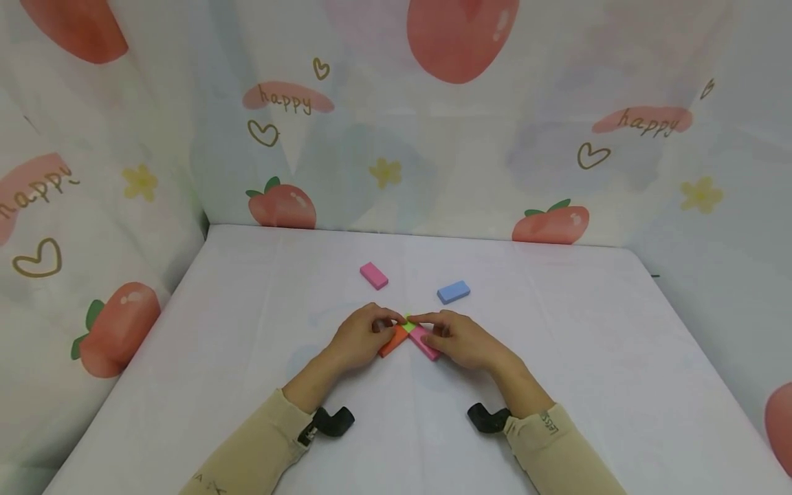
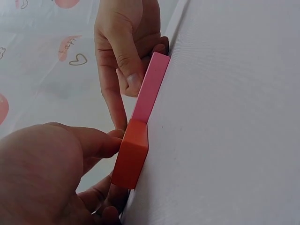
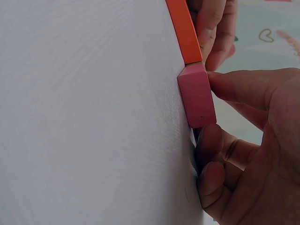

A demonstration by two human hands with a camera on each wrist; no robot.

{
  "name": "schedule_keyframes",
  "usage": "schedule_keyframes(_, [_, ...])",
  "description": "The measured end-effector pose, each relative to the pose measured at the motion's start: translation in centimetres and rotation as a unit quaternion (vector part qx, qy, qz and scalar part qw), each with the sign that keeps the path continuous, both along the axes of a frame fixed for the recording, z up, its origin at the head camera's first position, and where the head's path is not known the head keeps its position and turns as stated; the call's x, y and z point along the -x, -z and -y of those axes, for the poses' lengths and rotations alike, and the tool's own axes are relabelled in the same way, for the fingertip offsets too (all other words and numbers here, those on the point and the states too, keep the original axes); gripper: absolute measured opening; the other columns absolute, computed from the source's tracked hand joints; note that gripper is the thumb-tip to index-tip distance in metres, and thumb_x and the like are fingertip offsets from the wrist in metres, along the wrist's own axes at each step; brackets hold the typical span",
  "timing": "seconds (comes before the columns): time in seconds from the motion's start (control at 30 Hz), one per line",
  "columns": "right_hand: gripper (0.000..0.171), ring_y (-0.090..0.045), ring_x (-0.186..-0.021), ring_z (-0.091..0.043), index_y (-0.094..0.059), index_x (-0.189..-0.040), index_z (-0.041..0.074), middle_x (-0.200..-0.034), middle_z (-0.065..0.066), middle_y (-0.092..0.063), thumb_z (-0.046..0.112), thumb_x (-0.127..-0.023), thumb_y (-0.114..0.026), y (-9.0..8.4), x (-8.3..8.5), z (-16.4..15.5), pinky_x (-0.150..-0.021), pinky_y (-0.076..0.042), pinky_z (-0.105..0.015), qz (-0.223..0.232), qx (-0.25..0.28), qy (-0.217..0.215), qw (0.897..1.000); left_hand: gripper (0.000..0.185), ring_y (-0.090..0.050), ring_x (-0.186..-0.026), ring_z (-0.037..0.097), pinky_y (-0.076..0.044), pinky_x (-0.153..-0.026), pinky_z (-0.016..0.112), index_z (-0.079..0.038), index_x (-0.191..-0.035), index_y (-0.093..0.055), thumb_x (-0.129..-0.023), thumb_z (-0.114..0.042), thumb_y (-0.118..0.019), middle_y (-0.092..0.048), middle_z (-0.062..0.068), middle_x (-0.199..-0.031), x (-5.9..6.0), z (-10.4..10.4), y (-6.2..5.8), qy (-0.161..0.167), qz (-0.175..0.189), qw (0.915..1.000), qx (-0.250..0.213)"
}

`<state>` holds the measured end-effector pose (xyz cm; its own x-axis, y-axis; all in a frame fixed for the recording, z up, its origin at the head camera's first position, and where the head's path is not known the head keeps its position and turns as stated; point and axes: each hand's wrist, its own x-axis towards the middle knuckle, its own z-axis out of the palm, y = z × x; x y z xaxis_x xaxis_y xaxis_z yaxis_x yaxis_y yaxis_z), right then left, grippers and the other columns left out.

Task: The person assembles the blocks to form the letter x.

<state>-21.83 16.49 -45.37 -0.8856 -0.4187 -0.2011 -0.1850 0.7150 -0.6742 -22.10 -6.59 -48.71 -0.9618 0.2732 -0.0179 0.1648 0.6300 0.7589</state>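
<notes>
An orange block (image 1: pixel 392 343) and a pink block (image 1: pixel 424 344) lie on the white table, meeting at their far ends in a V. Between those ends sits a small green block (image 1: pixel 408 326), partly covered by fingertips. My left hand (image 1: pixel 364 338) grips the orange block, thumb along its side and index fingertip at the green one. On the other side, my right hand (image 1: pixel 465 339) holds the pink block between thumb and fingers, its index finger stretched to the green block. The left wrist view shows the orange block (image 2: pixel 130 157) end-on, touching the pink block (image 2: pixel 152 86).
Farther back on the table (image 1: pixel 588 357) lie a second pink block (image 1: pixel 374 276) and a blue block (image 1: pixel 454 292), apart from each other. A printed cloth backdrop (image 1: pixel 458 172) rises behind the table and along its sides. Each sleeve cuff has a black wrist mount.
</notes>
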Motion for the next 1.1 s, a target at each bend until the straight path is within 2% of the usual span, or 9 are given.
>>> schedule_keyframes(0.17, [0.039, -0.051, -0.08, -0.018, -0.058, -0.126, 0.047, -0.088, -0.002, -0.054, 0.028, -0.093, -0.064, 0.23, 0.09, 0.1, -0.065, -0.043, -0.032, 0.013, 0.001, 0.003, 1.0, 0.02, -0.052, -0.081, 0.013, -0.044, -0.067, 0.028, -0.037, -0.109, -0.07, -0.093, -0.027, -0.062, -0.059, -0.011, -0.094, -0.1, 0.04, 0.06, 0.002, 0.006, 1.0, 0.0])
schedule_keyframes(0.43, [0.039, -0.051, -0.078, -0.017, -0.058, -0.129, 0.043, -0.085, -0.002, -0.054, 0.026, -0.093, -0.064, 0.33, 0.45, 0.14, -0.063, -0.041, -0.031, -0.003, 0.001, -0.009, 1.0, 0.021, -0.052, -0.08, 0.012, -0.044, -0.066, 0.028, -0.035, -0.111, -0.07, -0.093, -0.025, -0.062, -0.059, -0.011, -0.094, -0.07, -0.02, -0.24, 0.008, -0.006, 0.9999, 0.002])
schedule_keyframes(1.1, [0.038, -0.051, -0.08, -0.017, -0.056, -0.128, 0.047, -0.089, -0.001, -0.056, 0.031, -0.094, -0.063, 0.39, 0.56, 0.46, -0.064, -0.043, -0.031, -0.01, -0.017, 0.0, 1.0, 0.021, -0.052, -0.08, 0.011, -0.044, -0.067, 0.027, -0.035, -0.11, -0.07, -0.093, -0.025, -0.063, -0.059, -0.013, -0.094, 0.02, 0.13, -0.25, 0.012, -0.015, 0.9998, 0.003])
